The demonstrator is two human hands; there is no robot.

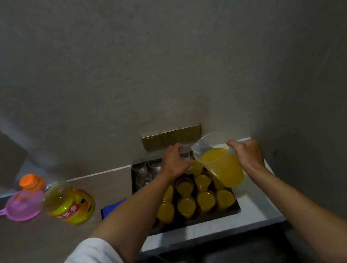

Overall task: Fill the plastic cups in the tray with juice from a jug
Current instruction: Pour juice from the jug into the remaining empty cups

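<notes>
A dark tray sits on the counter against the wall and holds several clear plastic cups. The near rows, such as one cup, are full of orange juice. The far left cups are empty. My right hand grips the handle of a clear jug of juice, tilted left with its spout over the tray. My left hand curls round a cup at the far middle of the tray, right under the spout.
A large juice bottle with an orange cap stands left of the tray, a pink funnel beside it. A blue cloth lies by the tray's left edge. Wall sockets sit just behind. The side wall is close on the right.
</notes>
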